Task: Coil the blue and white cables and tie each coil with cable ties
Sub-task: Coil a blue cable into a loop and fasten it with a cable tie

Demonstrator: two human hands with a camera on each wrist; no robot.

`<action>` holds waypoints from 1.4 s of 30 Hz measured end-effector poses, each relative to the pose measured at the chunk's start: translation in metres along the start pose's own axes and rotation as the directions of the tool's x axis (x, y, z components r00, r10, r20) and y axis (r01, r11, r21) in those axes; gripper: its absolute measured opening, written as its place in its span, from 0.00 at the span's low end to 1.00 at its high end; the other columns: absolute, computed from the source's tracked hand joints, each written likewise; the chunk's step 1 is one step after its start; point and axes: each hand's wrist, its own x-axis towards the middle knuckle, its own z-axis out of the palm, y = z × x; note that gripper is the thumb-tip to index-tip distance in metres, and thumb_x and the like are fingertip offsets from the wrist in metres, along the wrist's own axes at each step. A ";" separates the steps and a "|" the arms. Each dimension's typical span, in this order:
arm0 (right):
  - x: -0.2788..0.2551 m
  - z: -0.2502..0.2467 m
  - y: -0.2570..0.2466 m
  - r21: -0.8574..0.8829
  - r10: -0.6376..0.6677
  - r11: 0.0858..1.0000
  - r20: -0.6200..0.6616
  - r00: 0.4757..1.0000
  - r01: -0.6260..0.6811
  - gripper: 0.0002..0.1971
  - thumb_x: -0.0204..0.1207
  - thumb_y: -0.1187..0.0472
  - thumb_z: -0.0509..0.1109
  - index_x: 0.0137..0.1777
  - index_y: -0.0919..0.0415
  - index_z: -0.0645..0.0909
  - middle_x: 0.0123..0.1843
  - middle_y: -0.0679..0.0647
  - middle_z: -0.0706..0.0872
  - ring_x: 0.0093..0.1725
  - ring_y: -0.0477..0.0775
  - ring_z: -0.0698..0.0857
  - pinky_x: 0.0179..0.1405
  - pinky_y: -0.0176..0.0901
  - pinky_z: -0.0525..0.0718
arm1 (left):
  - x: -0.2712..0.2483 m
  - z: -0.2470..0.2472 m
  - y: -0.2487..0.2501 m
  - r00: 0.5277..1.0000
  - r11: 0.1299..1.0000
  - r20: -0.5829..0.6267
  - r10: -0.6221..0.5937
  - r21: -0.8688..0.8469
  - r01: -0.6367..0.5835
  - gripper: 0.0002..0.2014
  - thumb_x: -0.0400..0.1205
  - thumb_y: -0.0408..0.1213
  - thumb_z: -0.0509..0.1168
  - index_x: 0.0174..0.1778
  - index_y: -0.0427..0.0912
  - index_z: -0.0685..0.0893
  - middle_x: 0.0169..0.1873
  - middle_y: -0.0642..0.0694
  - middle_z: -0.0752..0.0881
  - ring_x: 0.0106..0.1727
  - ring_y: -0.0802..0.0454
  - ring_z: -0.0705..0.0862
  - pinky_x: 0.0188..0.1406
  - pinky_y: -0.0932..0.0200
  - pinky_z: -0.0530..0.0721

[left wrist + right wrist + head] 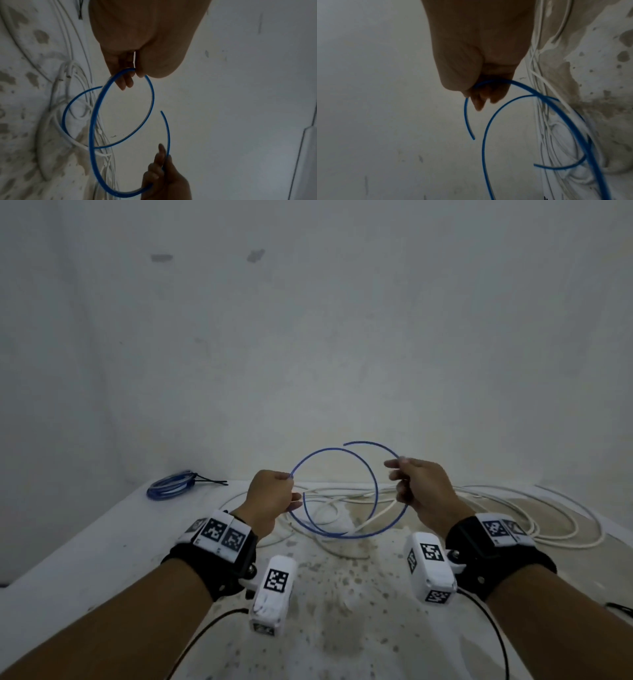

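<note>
Where white cable [565, 529] sprawls (loose), stained surface [342, 611] meets wall [308, 320]

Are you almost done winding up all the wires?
Not yet. One blue coil at the table's far left already looks bundled, with a dark tie around it. Now the left hand and right hand each pinch a loose blue cable, held up in about two open loops, untied. The white cable still sprawls uncoiled across the table, so that is left.
</note>
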 end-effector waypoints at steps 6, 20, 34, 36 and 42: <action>-0.008 0.032 -0.016 -0.145 -0.130 0.979 0.117 0.985 0.146 0.13 0.86 0.62 0.61 0.51 0.62 0.88 0.30 0.54 0.79 0.23 0.48 0.69 0.22 0.40 0.68 | -0.005 0.004 0.007 0.963 0.916 0.028 0.267 0.303 -0.263 0.06 0.87 0.34 0.59 0.55 0.40 0.80 0.45 0.44 0.82 0.41 0.48 0.83 0.45 0.49 0.87; -0.024 0.053 -0.023 0.101 -0.220 0.974 0.242 0.945 0.201 0.14 0.87 0.70 0.56 0.65 0.61 0.80 0.34 0.55 0.84 0.22 0.48 0.69 0.20 0.38 0.66 | -0.007 0.017 0.015 0.893 0.848 -0.012 0.451 0.317 -0.424 0.08 0.87 0.35 0.61 0.54 0.42 0.86 0.44 0.51 0.85 0.47 0.52 0.82 0.47 0.59 0.78; -0.009 0.047 -0.008 -0.056 -0.171 0.984 -0.030 0.985 0.169 0.13 0.87 0.55 0.61 0.52 0.62 0.84 0.29 0.52 0.72 0.21 0.46 0.65 0.20 0.40 0.64 | -0.017 0.009 0.004 0.913 0.886 0.201 0.354 0.242 -0.396 0.09 0.87 0.32 0.60 0.52 0.42 0.87 0.42 0.41 0.89 0.33 0.54 0.87 0.34 0.65 0.82; -0.015 0.052 -0.007 -0.101 -0.220 0.970 0.022 0.975 0.221 0.12 0.87 0.56 0.62 0.56 0.63 0.83 0.30 0.52 0.77 0.23 0.47 0.68 0.22 0.41 0.67 | -0.017 0.011 0.005 0.903 0.862 0.183 0.389 0.272 -0.427 0.10 0.87 0.32 0.61 0.53 0.42 0.89 0.42 0.44 0.89 0.31 0.56 0.86 0.33 0.66 0.81; -0.025 0.068 -0.007 -0.215 -0.302 0.913 0.211 0.930 0.345 0.11 0.88 0.60 0.59 0.55 0.61 0.84 0.31 0.51 0.83 0.21 0.38 0.74 0.23 0.30 0.70 | -0.023 0.024 0.020 0.861 0.784 0.215 0.462 0.354 -0.509 0.12 0.86 0.31 0.61 0.56 0.44 0.90 0.36 0.62 0.84 0.32 0.63 0.81 0.30 0.74 0.74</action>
